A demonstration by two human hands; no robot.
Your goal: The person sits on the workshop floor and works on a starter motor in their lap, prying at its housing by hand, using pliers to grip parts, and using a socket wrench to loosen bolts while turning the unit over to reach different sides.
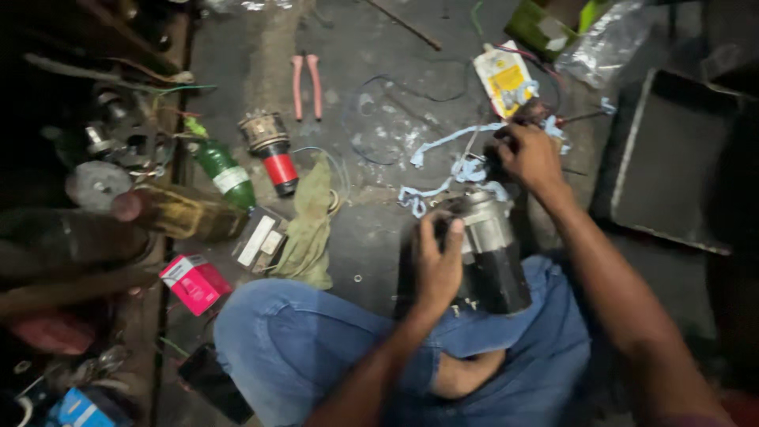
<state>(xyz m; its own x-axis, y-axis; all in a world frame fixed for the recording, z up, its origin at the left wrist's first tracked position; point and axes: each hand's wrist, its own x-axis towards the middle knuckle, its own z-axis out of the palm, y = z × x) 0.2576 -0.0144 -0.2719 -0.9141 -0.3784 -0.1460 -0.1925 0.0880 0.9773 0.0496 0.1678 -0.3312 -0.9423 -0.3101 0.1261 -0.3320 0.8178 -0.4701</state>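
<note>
A person sits cross-legged on a concrete floor (371, 237), with a cylindrical motor housing (490, 249) propped between the knees and leaning away from the body. The left hand (437, 265) lies against the near side of the housing, fingers curled round its upper rim, bracing it. The right hand (528, 156) is closed over a dark part at the far, upper end of the housing; what it pinches there cannot be told, as the frame is blurred. Pale blue strips (455, 170) trail from that end across the floor.

Risks, as judged from this pose: the housing rests only on cloth and one bracing hand, so a hard pull at the far end may roll it off the lap. The loose strips may snag under the right hand.

Further out, to the left, lie an olive rag (310, 225), a pink box (194, 282), a green bottle (225, 172) and a red-ended rotor (271, 150), all within reach of a sweeping elbow. Beyond them are pink-handled pliers (307, 85), a yellow pouch (504, 77) and, at right, a dark tray (672, 166).
</note>
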